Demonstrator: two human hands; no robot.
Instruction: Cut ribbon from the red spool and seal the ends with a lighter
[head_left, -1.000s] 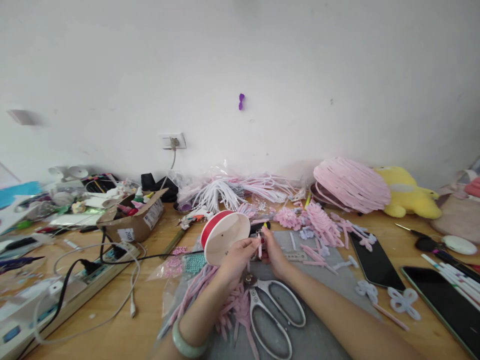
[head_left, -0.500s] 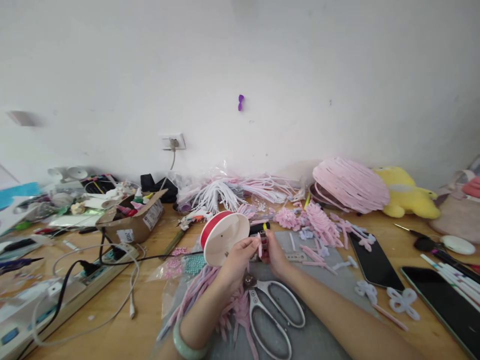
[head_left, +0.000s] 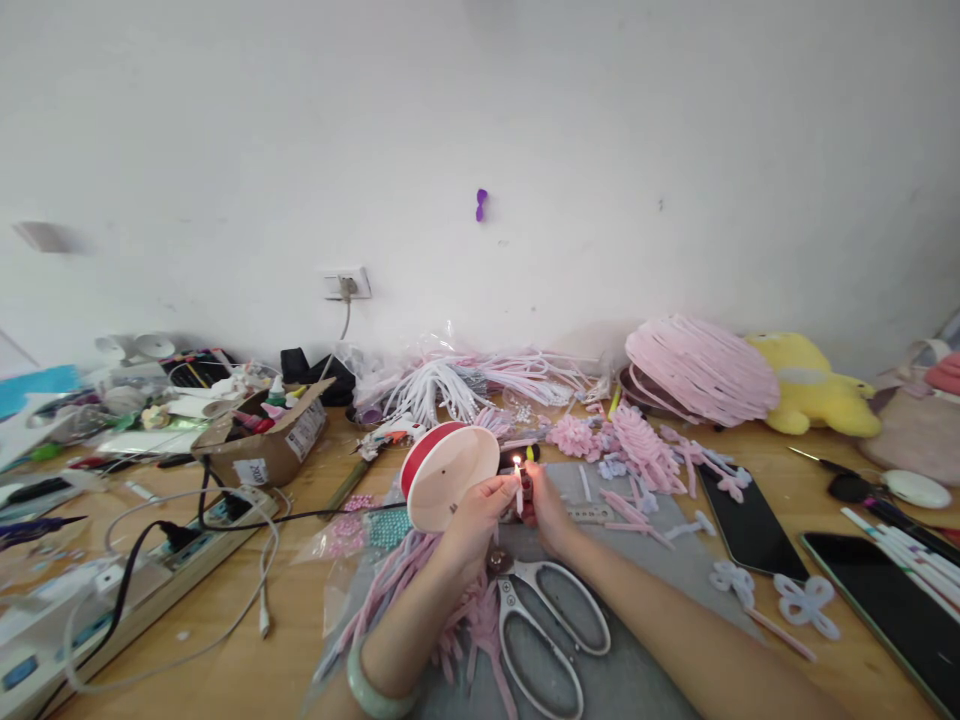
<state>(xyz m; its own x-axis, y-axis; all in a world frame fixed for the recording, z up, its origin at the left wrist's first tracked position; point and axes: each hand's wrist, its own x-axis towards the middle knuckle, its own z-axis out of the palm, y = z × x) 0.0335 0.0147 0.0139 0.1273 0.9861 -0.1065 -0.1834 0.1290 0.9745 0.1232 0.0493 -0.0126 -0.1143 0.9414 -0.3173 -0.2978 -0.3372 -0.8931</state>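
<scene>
My right hand is closed around a small lighter, whose flame burns at the top. Close against it, my left hand pinches a short pale pink strip, its upper end at or near the flame; whether it is ribbon or pipe cleaner I cannot tell. Just behind my left hand, a white spool of red ribbon stands tilted. Below both hands lie white-handled scissors on a grey mat, beside a bunch of pink and lilac pipe cleaners.
A power strip with cables lies at the left, near an open cardboard box. Bead packets sit left of the spool. White pipe cleaners pile at the back. Two phones and a yellow plush toy are at the right.
A flame now shows at the top of the lighter, where none was visible before. Both hands keep almost the same place and hold.
</scene>
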